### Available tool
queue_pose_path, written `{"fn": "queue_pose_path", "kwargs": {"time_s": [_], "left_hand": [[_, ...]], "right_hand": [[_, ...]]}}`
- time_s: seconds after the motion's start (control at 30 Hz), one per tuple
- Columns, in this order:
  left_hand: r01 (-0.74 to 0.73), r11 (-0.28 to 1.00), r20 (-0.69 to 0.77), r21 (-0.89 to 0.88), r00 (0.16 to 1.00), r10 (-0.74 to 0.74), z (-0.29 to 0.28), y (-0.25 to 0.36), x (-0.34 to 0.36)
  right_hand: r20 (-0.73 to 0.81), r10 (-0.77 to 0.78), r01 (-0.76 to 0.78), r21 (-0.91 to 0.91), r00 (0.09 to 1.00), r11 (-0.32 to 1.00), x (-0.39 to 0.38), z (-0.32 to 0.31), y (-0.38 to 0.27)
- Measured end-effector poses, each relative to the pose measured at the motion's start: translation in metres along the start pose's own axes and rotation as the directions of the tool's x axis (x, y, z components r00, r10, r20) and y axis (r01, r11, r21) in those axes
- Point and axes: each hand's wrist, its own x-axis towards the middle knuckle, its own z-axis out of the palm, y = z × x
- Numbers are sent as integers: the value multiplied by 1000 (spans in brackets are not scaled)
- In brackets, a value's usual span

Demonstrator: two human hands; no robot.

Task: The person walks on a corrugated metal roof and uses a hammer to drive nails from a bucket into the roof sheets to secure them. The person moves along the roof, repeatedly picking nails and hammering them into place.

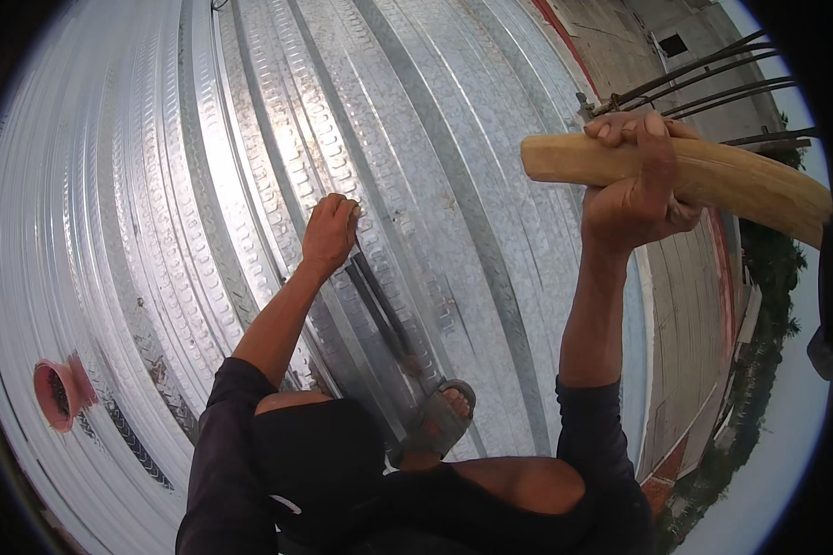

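High on the right, my right hand [640,180] is closed around the thick wooden handle of a hammer [750,180]. Its dark head shows only in part at the picture's right rim. My left hand [330,233] is low over the ribbed metal decking [435,213], fingers curled together at the top of a thin dark rod [379,301]. The rod slants along a groove toward my sandaled foot [442,418]; a dark strip beside it may be its shadow. What lies under my left fingertips is hidden.
A reddish round collar [57,396] stands on the decking at the left. Several dark rebar rods [703,79] jut out at the upper right, near a concrete wall [727,55]. Beyond the decking's right edge is a lower grey surface [685,342], with greenery past it.
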Motion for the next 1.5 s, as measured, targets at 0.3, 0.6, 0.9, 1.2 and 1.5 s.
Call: {"fn": "queue_pose_path", "kwargs": {"time_s": [0.3, 0.6, 0.9, 1.2, 1.5], "left_hand": [[-1, 1000, 53, -23, 999, 2, 1, 0, 2], [4, 999, 2, -39, 1000, -4, -4, 4, 0], [80, 989, 60, -123, 995, -73, -2, 5, 4], [157, 964, -49, -213, 984, -172, -4, 13, 6], [253, 943, 37, -215, 967, -251, -2, -5, 12]], "right_hand": [[201, 897, -376, -855, 394, 356, -263, -76, 124], [-89, 65, -61, 44, 994, 997, 1, 3, -11], [183, 891, -317, -889, 417, 331, -254, -71, 123], [-89, 45, -48, -35, 995, 998, -30, -1, 20], [31, 924, -402, -895, 381, 196, -299, -114, 101]]}}
